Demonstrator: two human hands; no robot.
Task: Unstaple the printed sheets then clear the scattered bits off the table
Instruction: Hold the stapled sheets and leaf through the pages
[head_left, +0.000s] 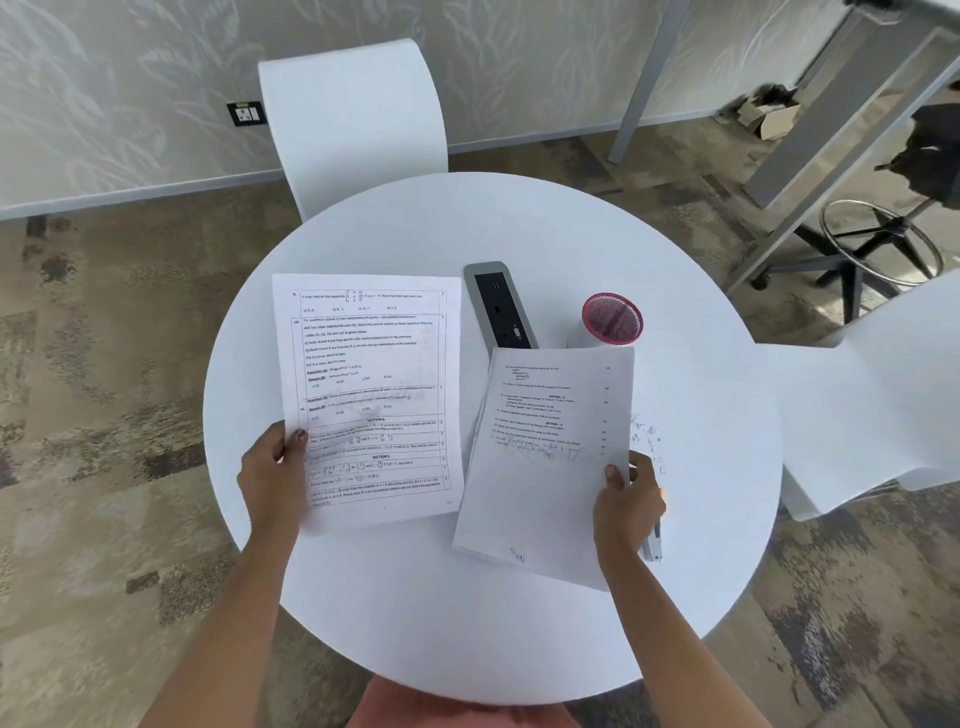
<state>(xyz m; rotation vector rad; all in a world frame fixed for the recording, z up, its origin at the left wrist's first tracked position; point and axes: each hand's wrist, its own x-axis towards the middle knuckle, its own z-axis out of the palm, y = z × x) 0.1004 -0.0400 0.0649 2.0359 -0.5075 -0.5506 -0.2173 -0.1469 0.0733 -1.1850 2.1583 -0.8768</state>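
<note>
My left hand (275, 462) pinches the lower left edge of a printed sheet (369, 395) that lies over the left half of the round white table (493, 634). My right hand (626, 501) grips the right edge of a second stack of printed sheets (545, 457), tilted and lifted slightly off the table. The same hand also holds a slim silver tool with an orange part (655, 540), mostly hidden behind the fingers. Small pulled staples (647, 439) lie scattered on the table just right of that stack.
A grey power socket strip (498, 306) is set in the table's middle. A pink mesh cup (612, 318) stands to its right. White chairs stand at the far side (353, 119) and at the right (872, 405). A stool base and desk legs are at the back right.
</note>
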